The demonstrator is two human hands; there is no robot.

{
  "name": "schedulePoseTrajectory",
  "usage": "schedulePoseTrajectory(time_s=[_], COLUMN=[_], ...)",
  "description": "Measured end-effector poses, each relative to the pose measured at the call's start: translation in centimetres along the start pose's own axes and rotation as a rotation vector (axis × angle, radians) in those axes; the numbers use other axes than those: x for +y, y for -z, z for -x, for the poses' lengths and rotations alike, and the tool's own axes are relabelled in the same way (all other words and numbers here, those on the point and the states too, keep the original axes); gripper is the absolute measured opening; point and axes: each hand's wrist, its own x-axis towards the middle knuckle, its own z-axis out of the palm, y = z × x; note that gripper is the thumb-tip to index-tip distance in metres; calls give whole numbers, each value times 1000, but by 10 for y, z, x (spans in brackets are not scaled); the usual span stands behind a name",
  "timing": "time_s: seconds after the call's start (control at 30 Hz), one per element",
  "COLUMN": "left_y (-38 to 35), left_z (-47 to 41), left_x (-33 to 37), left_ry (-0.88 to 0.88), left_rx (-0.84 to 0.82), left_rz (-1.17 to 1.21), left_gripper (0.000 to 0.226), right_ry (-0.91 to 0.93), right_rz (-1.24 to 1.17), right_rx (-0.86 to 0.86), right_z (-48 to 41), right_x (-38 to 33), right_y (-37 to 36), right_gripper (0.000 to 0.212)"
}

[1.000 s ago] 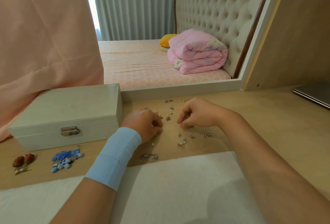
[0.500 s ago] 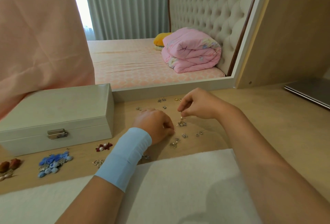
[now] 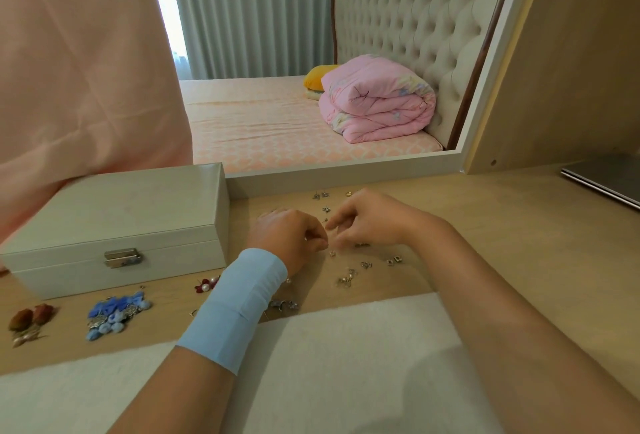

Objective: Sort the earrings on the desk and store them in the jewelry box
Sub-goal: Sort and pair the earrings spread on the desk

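Head view: your left hand (image 3: pixel 287 238) and right hand (image 3: pixel 369 222) meet fingertip to fingertip. The right pinches a tiny earring (image 3: pixel 324 221) (the left's hold is too small to tell), probably to pair it. Loose earrings (image 3: pixel 348 278) lie at 5 o'clock, and the jewelry box (image 3: pixel 114 222) sits latched at 9 o'clock.

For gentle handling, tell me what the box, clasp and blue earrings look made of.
Box: likely pale faux leather, soft sheen on lid. Clasp: silvery metal, bright glint. Blue earrings: perhaps fabric petals, matte, with silvery metal bits; blurred.
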Motion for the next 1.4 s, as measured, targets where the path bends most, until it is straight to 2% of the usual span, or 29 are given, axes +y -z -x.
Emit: schedulePoseTrajectory(time_s=[0.13, 0.2, 0.37, 0.5, 0.7, 0.8, 0.9, 1.03, 1.1, 1.23, 1.4], left_y=[-5, -4, 11, 22, 11, 1, 0, 11, 19, 27, 34], left_z=[1, 0, -5, -18, -33, -35, -34, -25, -15, 9, 37], left_x=[9, 10, 10, 8, 21, 29, 32, 22, 14, -8, -29], left_ry=[-50, -65, -31, 16, 23, -7, -38, -34, -13, 14, 39], left_rx=[-82, -95, -102, -51, -83, -47, 74, 203, 247, 301, 168], left_rz=[-28, -49, -16, 124, 188, 212, 323, 356, 381, 350, 261], left_gripper=[18, 20, 19, 10, 14, 21, 18, 6, 4, 5, 3], right_ry=[-26, -48, -99, -95, -80, -52, -32, -100, -91, -39, 55], right_rz=[-53, -56, -10, 101, 163, -151, -408, -725, -796, -721, -442], right_rx=[238, 305, 201, 155, 160, 213, 241, 150, 92, -8, -76], right_z=[5, 7, -1, -7, -11, -8, -7, -6, -6, -1, 5], right_x=[25, 39, 48, 45, 45, 41, 33, 20, 9, -18, -38], right_y=[38, 45, 29, 12, 7, 8, 12, 7, 1, -11, -28], right_gripper=[20, 16, 14, 15, 5, 7, 16, 18, 17, 27, 29])
